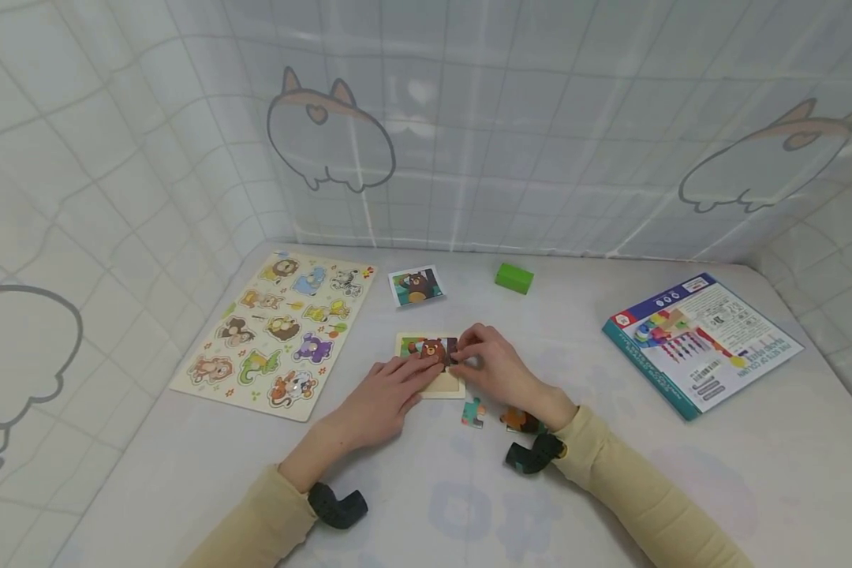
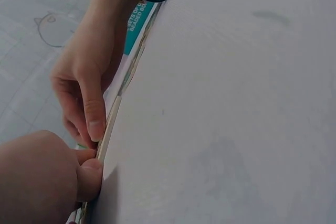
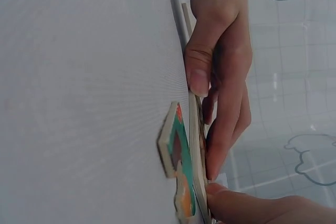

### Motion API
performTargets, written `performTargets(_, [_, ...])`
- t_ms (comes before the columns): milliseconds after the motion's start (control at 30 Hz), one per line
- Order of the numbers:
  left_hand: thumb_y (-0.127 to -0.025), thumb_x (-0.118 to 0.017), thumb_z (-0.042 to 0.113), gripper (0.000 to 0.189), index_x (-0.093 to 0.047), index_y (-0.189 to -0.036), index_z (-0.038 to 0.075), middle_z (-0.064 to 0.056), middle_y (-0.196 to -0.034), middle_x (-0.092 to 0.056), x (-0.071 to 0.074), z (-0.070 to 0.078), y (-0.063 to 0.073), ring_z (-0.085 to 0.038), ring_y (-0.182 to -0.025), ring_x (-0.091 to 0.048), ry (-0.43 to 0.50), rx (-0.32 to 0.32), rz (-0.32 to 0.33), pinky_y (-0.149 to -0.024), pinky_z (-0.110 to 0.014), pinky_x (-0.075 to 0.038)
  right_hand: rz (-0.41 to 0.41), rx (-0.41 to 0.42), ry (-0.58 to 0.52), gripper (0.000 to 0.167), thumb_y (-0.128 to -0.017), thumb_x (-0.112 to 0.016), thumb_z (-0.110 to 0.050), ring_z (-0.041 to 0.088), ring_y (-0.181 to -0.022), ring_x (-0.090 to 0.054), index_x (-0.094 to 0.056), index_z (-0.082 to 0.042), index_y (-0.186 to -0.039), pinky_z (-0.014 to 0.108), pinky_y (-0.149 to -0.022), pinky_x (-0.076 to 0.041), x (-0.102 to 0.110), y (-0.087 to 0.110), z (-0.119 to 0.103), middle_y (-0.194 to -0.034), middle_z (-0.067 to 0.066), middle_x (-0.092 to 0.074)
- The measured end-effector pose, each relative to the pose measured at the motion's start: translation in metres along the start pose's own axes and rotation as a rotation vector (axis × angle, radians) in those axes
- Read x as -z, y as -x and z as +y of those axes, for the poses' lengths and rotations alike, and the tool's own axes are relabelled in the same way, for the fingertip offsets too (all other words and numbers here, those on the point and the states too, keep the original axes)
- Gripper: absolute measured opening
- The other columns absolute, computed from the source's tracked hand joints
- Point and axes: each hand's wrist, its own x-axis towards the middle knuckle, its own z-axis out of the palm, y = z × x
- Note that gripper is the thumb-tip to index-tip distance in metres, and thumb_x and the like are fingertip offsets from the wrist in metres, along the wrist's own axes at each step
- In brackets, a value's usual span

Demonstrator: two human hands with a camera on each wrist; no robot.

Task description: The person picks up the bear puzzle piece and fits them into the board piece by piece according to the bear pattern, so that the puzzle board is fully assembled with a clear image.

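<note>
A small wooden puzzle tray (image 1: 443, 388) lies flat, with a brown bear picture (image 1: 433, 351) in its upper part and bare wood along its lower part. My left hand (image 1: 376, 401) rests over the tray's left side, fingers stretched across the picture. In the right wrist view its thumb (image 3: 199, 80) touches the near edge. At the tray's right side my right hand (image 1: 500, 367) pinches a dark puzzle piece (image 1: 454, 360), mostly hidden by thumb and forefinger. A teal puzzle piece (image 1: 472, 412) and a brown-orange puzzle piece (image 1: 520, 420) lie below the right hand.
A bear picture card (image 1: 416, 286) lies behind the tray, with a green block (image 1: 514, 278) to its right. An animal puzzle board (image 1: 255, 339) covers the left side. A flat craft box (image 1: 703, 343) lies at the right. A patterned curtain (image 1: 468, 126) surrounds the table.
</note>
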Motion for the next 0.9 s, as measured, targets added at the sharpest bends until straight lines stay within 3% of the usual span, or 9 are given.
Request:
performTargets(700, [-0.103,-0.048,0.012,0.055,-0.037,-0.156,0.022,0.002,-0.161,-0.035,0.0027,0.0061,0.0005,-0.027,-0.149,-0.030,-0.034,-0.020,0.007,-0.109,-0.055,-0.040,-0.024,-0.021,-0.025,0.020,-0.087,-0.079,-0.015,0.019,-0.099,-0.052,-0.079,-0.002,-0.102,0.032,-0.079,-0.051,-0.0008,0.0000,-0.0007,-0.107,0.005,-0.061])
performTargets(900, [-0.103,-0.049,0.013,0.057,-0.036,-0.156,0.025,0.005,-0.162,-0.034,0.0013,0.0048,-0.0022,-0.024,-0.149,-0.029,-0.017,-0.014,0.008,-0.110,-0.054,-0.039,-0.104,0.004,0.060,0.038,-0.091,-0.075,-0.022,0.021,-0.105,-0.054,-0.071,-0.006,-0.124,0.037,-0.086,-0.053,0.0080,0.0033,-0.0030,-0.114,0.007,-0.060])
